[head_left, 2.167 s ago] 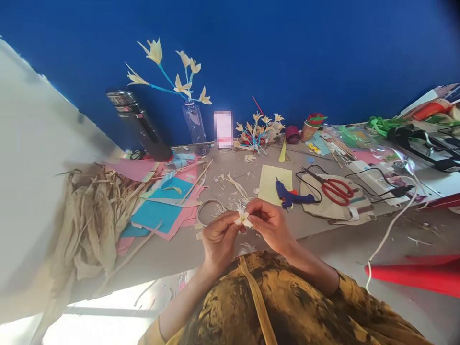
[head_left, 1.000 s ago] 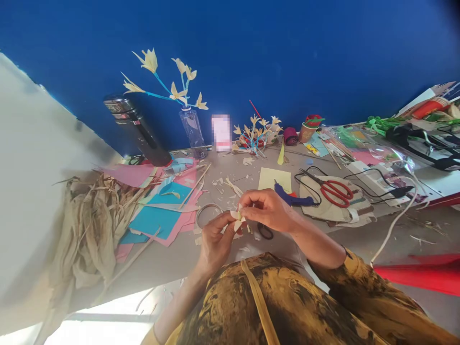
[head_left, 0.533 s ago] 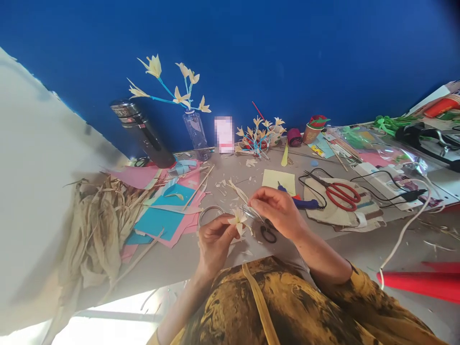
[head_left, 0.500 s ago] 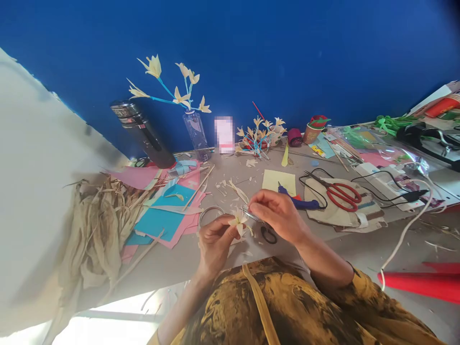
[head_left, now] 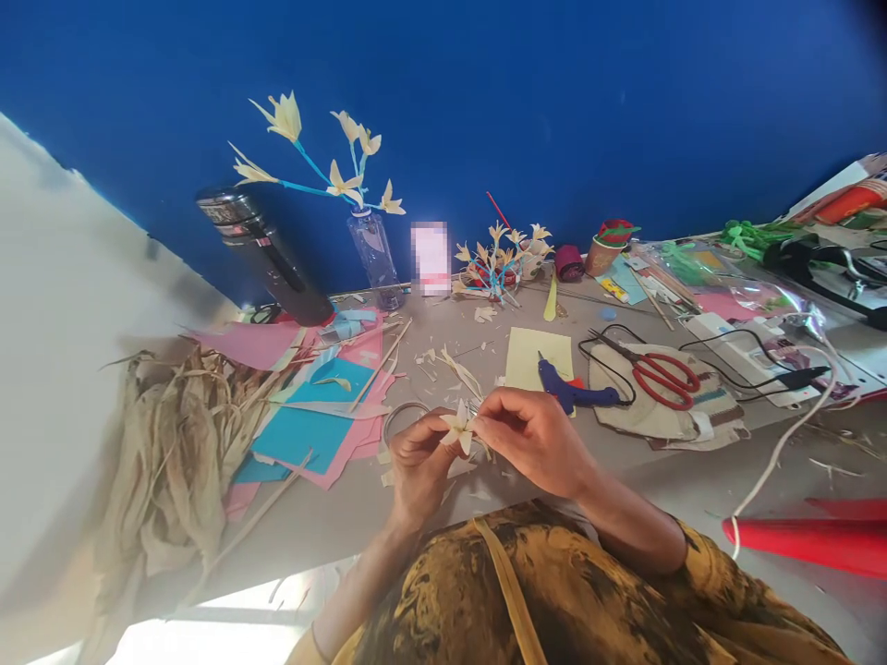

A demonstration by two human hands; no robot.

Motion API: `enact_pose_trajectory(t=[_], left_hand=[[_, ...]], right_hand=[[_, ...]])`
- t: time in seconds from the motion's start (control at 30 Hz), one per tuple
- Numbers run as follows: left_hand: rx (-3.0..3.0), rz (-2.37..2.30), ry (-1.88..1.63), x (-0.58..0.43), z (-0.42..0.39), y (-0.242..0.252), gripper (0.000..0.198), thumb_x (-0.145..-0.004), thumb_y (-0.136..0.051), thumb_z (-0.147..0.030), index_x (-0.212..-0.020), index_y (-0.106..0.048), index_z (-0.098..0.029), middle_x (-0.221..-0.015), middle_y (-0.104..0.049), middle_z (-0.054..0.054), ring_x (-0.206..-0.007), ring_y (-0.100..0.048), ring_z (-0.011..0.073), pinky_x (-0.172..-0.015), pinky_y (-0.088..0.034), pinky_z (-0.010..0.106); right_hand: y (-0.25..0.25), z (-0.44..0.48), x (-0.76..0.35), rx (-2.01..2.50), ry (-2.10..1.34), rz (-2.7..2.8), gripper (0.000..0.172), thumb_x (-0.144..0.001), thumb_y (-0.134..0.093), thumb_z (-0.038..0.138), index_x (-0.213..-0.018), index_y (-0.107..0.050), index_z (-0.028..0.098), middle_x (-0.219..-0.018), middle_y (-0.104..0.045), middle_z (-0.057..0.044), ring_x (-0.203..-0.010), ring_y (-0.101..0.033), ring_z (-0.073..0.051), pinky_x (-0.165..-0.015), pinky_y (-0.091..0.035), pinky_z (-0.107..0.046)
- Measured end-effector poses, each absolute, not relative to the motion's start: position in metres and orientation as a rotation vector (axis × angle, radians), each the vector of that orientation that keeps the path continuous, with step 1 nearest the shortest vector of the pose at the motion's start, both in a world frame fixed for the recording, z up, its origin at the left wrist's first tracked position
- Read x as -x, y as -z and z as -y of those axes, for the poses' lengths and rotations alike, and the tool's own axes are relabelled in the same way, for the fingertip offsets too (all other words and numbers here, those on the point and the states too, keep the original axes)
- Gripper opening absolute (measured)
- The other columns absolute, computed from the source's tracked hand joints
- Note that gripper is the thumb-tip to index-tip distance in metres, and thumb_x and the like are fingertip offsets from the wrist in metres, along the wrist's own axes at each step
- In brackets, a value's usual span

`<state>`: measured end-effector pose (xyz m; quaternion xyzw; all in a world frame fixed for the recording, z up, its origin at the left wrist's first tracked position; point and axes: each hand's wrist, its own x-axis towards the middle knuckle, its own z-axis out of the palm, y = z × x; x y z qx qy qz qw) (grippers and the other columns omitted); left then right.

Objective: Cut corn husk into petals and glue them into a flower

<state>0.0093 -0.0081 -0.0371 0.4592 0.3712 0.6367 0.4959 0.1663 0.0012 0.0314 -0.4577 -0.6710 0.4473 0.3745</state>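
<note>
A small cream craft flower [head_left: 458, 429] with pointed petals, seemingly made of dried husk, faces up between my hands. My left hand [head_left: 422, 462] pinches it from below and to the left, thumb and fingers closed. At the flower's right side, my right hand [head_left: 533, 439] has its thumb and forefinger pressed together on a petal edge. Its other fingers are curled in. Beneath my hands lie cream scraps, and a metal ring [head_left: 398, 420] is partly hidden behind my left hand. A blue glue gun [head_left: 572, 390] rests just beyond my right hand.
Red-handled scissors [head_left: 665, 377] lie on a folded cloth [head_left: 707, 420] at the right, near a white power strip [head_left: 735, 356]. Dried husks [head_left: 159, 462] and coloured paper [head_left: 311, 416] cover the left. A bottle [head_left: 374, 259] of flowers and a black thermos [head_left: 270, 259] stand behind.
My right hand has moved slightly down and left, its fingertips coming onto the flower's petal. The black-handled scissors under it are now covered. The view has shifted slightly.
</note>
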Motion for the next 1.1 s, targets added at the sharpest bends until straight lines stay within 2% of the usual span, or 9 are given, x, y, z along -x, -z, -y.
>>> enact_pose_trajectory(t=[0.13, 0.37, 0.5, 0.6, 0.73, 0.87, 0.97, 1.1], left_hand=[[-1.122, -0.895, -1.508, -0.005, 0.010, 0.040, 0.010, -0.077, -0.079, -0.026, -0.071, -0.076, -0.018, -0.067, -0.065, 0.000, -0.055, -0.056, 0.0087, -0.054, -0.048, 0.020], [-1.098, -0.890, -1.471, 0.002, 0.013, 0.040, 0.007, -0.073, -0.082, -0.024, -0.073, -0.077, -0.019, -0.068, -0.068, 0.001, -0.059, -0.058, 0.0103, -0.054, -0.047, 0.020], [-1.094, -0.923, -1.452, 0.004, 0.013, 0.041, 0.005, -0.076, -0.080, -0.024, -0.075, -0.078, -0.019, -0.066, -0.067, 0.000, -0.056, -0.056, 0.0092, -0.055, -0.047, 0.020], [-1.130, -0.936, -1.461, 0.005, 0.012, 0.043, 0.006, -0.080, -0.076, -0.025, -0.077, -0.078, -0.020, -0.063, -0.065, -0.001, -0.053, -0.054, 0.0084, -0.054, -0.045, 0.020], [-1.221, -0.994, -1.513, 0.004, 0.011, 0.040, 0.014, -0.080, -0.075, -0.027, -0.070, -0.075, -0.018, -0.064, -0.065, 0.000, -0.055, -0.054, 0.0096, -0.054, -0.045, 0.020], [-1.307, -1.070, -1.500, 0.003, 0.013, 0.036, 0.019, -0.081, -0.073, -0.031, -0.069, -0.073, -0.017, -0.066, -0.067, 0.002, -0.061, -0.059, 0.0125, -0.058, -0.048, 0.022], [-1.305, -1.102, -1.492, 0.003, 0.015, 0.036, 0.020, -0.082, -0.072, -0.033, -0.070, -0.072, -0.016, -0.070, -0.070, 0.003, -0.060, -0.060, 0.0128, -0.058, -0.049, 0.023], [-1.293, -1.104, -1.549, 0.003, 0.015, 0.042, 0.018, -0.083, -0.071, -0.031, -0.072, -0.071, -0.017, -0.067, -0.066, 0.000, -0.052, -0.055, 0.0102, -0.051, -0.044, 0.022]], right_hand=[[-0.030, -0.003, -0.162, 1.190, -1.211, 1.670, 0.018, -0.085, -0.060, 0.023, -0.068, -0.064, 0.017, -0.060, -0.061, 0.003, -0.053, -0.043, -0.008, -0.048, -0.031, -0.020], [-0.026, -0.005, -0.158, 1.161, -1.224, 1.706, 0.019, -0.087, -0.059, 0.028, -0.071, -0.063, 0.017, -0.062, -0.057, 0.003, -0.056, -0.044, -0.009, -0.050, -0.032, -0.021], [-0.024, -0.005, -0.160, 1.159, -1.214, 1.705, 0.015, -0.088, -0.056, 0.024, -0.079, -0.066, 0.017, -0.066, -0.059, 0.003, -0.059, -0.046, -0.009, -0.053, -0.034, -0.021], [-0.024, -0.004, -0.161, 1.142, -1.220, 1.763, 0.010, -0.085, -0.059, 0.019, -0.088, -0.068, 0.017, -0.072, -0.060, 0.002, -0.056, -0.043, -0.008, -0.051, -0.033, -0.021], [-0.021, -0.003, -0.159, 1.091, -1.156, 1.822, 0.021, -0.077, -0.067, 0.014, -0.098, -0.068, 0.018, -0.088, -0.059, 0.001, -0.056, -0.041, -0.006, -0.053, -0.035, -0.021], [-0.015, -0.007, -0.157, 1.056, -1.198, 1.811, 0.028, -0.076, -0.069, 0.016, -0.104, -0.067, 0.019, -0.091, -0.056, 0.000, -0.059, -0.042, -0.007, -0.054, -0.036, -0.021], [-0.010, -0.009, -0.156, 1.036, -1.271, 1.781, 0.028, -0.076, -0.073, 0.021, -0.104, -0.069, 0.021, -0.090, -0.055, 0.000, -0.061, -0.041, -0.008, -0.055, -0.037, -0.021], [-0.008, -0.009, -0.152, 1.050, -1.244, 1.685, 0.019, -0.076, -0.073, 0.022, -0.095, -0.073, 0.021, -0.087, -0.057, 0.001, -0.059, -0.040, -0.008, -0.056, -0.036, -0.022]])
